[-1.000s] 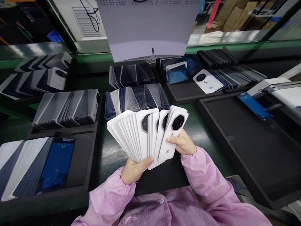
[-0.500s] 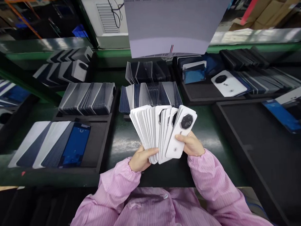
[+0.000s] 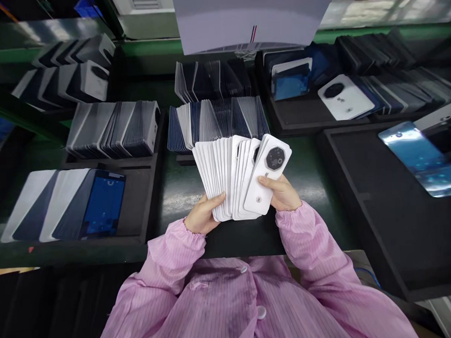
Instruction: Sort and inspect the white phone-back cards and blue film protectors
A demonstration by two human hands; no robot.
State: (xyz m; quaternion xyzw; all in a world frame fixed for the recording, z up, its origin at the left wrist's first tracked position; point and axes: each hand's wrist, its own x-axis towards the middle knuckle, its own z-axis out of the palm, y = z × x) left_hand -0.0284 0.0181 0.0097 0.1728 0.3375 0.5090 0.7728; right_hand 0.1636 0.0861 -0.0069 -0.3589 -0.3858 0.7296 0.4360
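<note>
I hold a fanned stack of white phone back covers point(image 3: 225, 174) over the dark green bench. My left hand point(image 3: 203, 215) is closed round the lower left of the fan, thumb across the front. My right hand point(image 3: 282, 192) grips the rightmost cover point(image 3: 267, 180), which shows a dark octagonal camera ring, with the thumb on its face. Both sleeves are pink.
Rows of upright covers point(image 3: 216, 122) stand behind the fan, more point(image 3: 113, 128) at left. A black tray point(image 3: 138, 211) at left holds flat panels, one blue point(image 3: 103, 203). Another black tray point(image 3: 381, 193) lies at right; a white cover point(image 3: 347, 100) rests at the back right.
The fan has been squeezed narrower between my hands. The view has tilted down, so trays and rows sit higher in the picture.
</note>
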